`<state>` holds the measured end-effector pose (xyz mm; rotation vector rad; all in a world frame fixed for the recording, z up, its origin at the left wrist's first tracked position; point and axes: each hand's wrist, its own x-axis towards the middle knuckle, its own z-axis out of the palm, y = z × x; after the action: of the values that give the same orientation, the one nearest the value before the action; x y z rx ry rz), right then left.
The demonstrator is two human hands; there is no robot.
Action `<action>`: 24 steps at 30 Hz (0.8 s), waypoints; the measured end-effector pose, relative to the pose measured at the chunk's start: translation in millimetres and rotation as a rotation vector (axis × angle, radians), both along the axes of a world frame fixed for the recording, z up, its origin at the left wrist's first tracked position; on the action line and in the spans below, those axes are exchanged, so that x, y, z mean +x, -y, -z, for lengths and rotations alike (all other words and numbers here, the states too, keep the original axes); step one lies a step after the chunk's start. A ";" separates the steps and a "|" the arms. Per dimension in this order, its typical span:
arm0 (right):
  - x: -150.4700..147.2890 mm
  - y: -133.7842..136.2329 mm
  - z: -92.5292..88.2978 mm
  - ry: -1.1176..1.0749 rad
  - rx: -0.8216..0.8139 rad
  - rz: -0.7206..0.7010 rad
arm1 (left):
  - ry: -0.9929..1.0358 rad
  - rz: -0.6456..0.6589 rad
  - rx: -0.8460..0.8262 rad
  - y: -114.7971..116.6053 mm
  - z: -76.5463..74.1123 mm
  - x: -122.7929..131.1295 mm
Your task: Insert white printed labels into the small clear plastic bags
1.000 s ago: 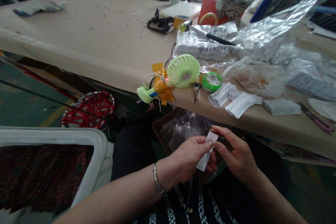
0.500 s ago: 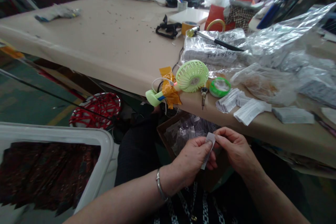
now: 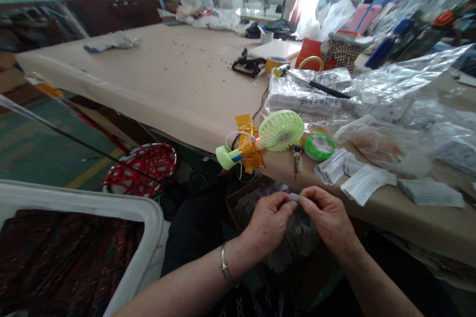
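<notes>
White plastic tub (image 3: 154, 218) hogging the lower left of the frame, loaded with dark patterned cloth (image 3: 67, 257). Next over, a round thing wrapped in red strips (image 3: 128, 179) sits low, left of centre. Then a lime-green fan (image 3: 281, 131), taped at the tabletop (image 3: 201, 89) edge mid-frame. Just below it, the left hand (image 3: 269, 220) has its fingers pinched on a tiny white slip (image 3: 294, 197), lower centre; the right hand (image 3: 329, 215) has its fingers clamped on the other end. Printed paper strips (image 3: 366, 183) lie further right.

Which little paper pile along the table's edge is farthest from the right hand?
The neat stack at the row's right end; the other slips lie spread out, nearer the right hand.
</notes>
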<state>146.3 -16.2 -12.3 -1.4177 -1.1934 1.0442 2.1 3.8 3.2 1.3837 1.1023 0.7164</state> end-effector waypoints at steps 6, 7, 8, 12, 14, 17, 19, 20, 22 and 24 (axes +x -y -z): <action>-4.3 -13.5 -3.2 0.093 0.063 0.054 | -0.082 -0.048 0.193 -21.0 -11.2 -0.2; -4.5 -14.8 -2.8 0.097 0.072 0.060 | -0.090 -0.047 0.215 -23.5 -11.1 0.3; -4.6 -16.0 -2.4 0.102 0.079 0.061 | -0.097 -0.047 0.234 -25.7 -10.6 0.8; -3.9 -19.1 -1.9 0.157 0.112 0.054 | -0.140 -0.027 0.300 -31.8 -7.9 2.1; -3.1 -20.0 -1.5 0.184 0.135 0.063 | -0.154 -0.019 0.334 -32.9 -7.5 2.1; -2.2 -21.1 0.1 0.201 0.162 0.080 | -0.163 -0.015 0.372 -33.1 -7.8 2.0; -2.2 -21.8 1.3 0.205 0.172 0.081 | -0.172 -0.013 0.383 -32.9 -7.9 1.9; -2.3 -22.2 1.6 0.205 0.179 0.082 | -0.176 -0.013 0.387 -32.9 -7.8 1.9; -2.8 -23.0 1.5 0.208 0.188 0.085 | -0.180 -0.010 0.395 -33.1 -7.5 2.0; -3.3 -23.7 0.5 0.209 0.195 0.087 | -0.180 -0.008 0.405 -33.9 -6.8 2.2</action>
<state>143.1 7.5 -12.8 -1.4353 -1.3319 0.7122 4.4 37.7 10.1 1.8164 1.1431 0.8667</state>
